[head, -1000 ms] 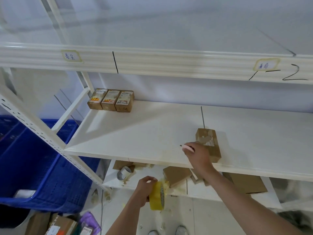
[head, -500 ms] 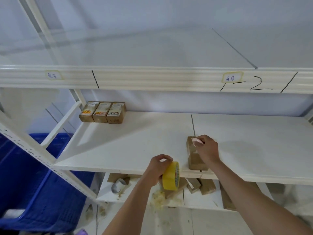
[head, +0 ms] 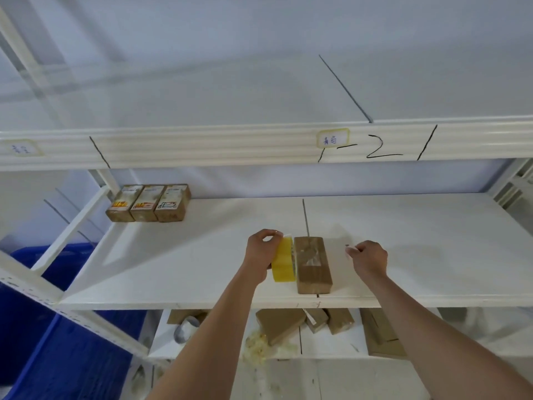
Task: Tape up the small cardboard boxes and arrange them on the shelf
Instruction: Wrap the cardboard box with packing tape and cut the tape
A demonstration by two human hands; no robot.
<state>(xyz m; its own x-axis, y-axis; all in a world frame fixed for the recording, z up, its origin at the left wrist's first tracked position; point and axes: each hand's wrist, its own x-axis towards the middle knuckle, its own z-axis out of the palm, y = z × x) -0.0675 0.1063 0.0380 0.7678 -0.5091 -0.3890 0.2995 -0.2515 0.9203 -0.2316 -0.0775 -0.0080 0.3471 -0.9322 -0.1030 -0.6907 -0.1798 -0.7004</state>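
- Head view: a person's left hand (head: 261,256) is gripping a yellow tape roll (head: 284,262) against a plain brown cardboard box (head: 313,265) lying near the front edge of the white shelf (head: 202,255).
- The right hand (head: 370,259) is pinching something small and pale, possibly a tape end.
- Three taped, labelled boxes (head: 148,202) are sitting in a back-left row; more cardboard pieces (head: 281,324) are waiting on the shelf below.

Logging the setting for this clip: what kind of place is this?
Probably a stockroom or packing area: white metal shelving with handwritten labels, taped cardboard boxes lined up on it, and a blue plastic crate beside it.
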